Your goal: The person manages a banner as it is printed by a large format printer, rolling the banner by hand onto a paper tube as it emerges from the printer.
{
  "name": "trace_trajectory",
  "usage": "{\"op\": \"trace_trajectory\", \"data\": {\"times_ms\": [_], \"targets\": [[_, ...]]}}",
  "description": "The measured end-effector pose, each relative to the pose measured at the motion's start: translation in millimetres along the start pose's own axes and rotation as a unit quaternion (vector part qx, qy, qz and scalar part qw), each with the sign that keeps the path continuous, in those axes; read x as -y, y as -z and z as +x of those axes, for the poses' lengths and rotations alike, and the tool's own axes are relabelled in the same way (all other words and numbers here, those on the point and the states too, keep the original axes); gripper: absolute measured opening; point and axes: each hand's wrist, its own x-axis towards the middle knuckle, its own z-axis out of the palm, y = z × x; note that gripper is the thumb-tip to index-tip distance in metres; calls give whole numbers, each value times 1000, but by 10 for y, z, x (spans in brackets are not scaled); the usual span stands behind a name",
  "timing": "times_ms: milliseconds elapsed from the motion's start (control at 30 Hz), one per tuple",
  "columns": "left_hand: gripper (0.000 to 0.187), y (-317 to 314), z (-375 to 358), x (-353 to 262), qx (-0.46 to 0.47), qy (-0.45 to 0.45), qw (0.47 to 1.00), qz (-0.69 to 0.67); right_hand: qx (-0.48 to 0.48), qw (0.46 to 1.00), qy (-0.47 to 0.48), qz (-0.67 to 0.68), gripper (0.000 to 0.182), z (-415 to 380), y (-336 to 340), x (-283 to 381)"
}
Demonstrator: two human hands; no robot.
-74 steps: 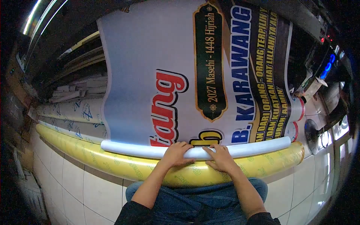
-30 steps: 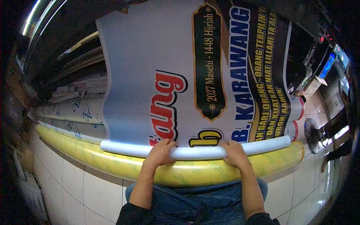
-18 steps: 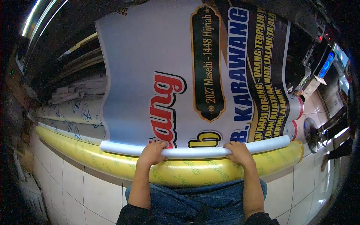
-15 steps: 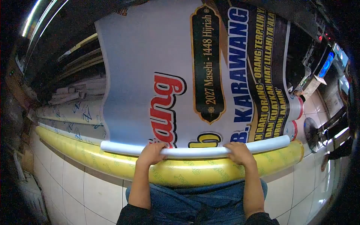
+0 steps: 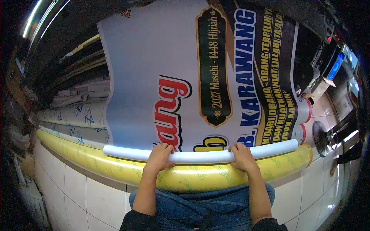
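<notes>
A large printed banner (image 5: 135, 77) hangs down in front of me, with red, blue and yellow lettering and a dark green panel. Its lower end is wound into a white banner roll (image 5: 202, 157) lying crosswise. Around the left part of this roll curl the fingers of my left hand (image 5: 160, 157). My right hand (image 5: 243, 157) grips it farther right, fingers over the top. Both palms and thumbs are partly hidden. Just below, against my knees, lies a thick yellow wrapped roll (image 5: 208, 178) with green print.
More wrapped rolls (image 5: 73, 131) lie at the left behind the yellow one. On the right stand a dark round fan (image 5: 319, 136) and a lit screen (image 5: 336, 66). Pale floor tiles (image 5: 102, 194) show below. A person's dark sleeve (image 5: 347, 156) appears at the right edge.
My left hand has shifted slightly right and up along the banner roll, and my right hand slightly left and up. The banner roll stays in nearly the same place.
</notes>
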Motion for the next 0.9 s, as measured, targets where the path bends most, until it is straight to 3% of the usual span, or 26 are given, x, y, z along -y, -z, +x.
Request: {"op": "trace_trajectory", "data": {"times_ms": [100, 300, 500, 600, 667, 767, 900], "targets": [[57, 10, 4, 9, -4, -10, 1000, 11, 0, 1000, 12, -1, 53, 15, -26, -21], [41, 48, 58, 68, 7, -9, 1000, -11, 0, 1000, 22, 22, 50, 42, 34, -83], [37, 218, 156, 58, 68, 22, 997, -32, 44, 999, 15, 2, 45, 120, 151, -98], [39, 173, 171, 121, 74, 28, 996, -50, 37, 999, 13, 27, 54, 159, 130, -144], [51, 136, 158, 136, 41, 2, 996, -81, 1, 999, 26, 47, 56, 162, 67, -195], [64, 250, 128, 41, 53, -17, 998, -43, 32, 999, 13, 41, 57, 162, 217, -115], [67, 262, 138, 5, 30, -2, 998, -58, 18, 1000, -1, 24, 57, 151, 196, -75]]}}
